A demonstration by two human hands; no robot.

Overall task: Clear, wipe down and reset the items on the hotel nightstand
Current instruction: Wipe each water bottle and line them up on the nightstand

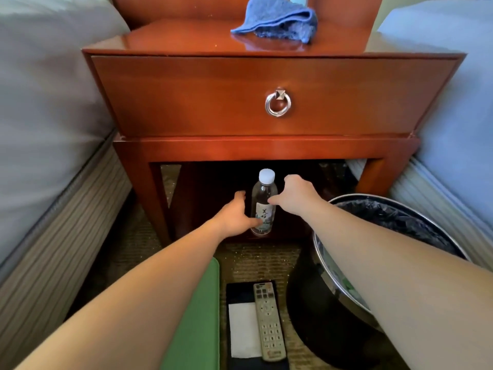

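Observation:
A clear water bottle (264,193) with a white cap stands upright on the low shelf under the wooden nightstand (186,97). My left hand (234,217) is at the bottle's left side, its thumb laid across the lower label and its fingers round the far side. My right hand (296,196) is just right of the bottle, thumb tip touching the bottle's shoulder, fingers bent away out of sight. A crumpled blue cloth (277,20) lies on the nightstand top.
On the carpet in front lie a black tray (240,292) with a remote control (269,321) and a white paper (242,329). A lined waste bin (328,265) stands at the right under my right forearm. A green object (197,316) is below my left arm. Beds flank the nightstand.

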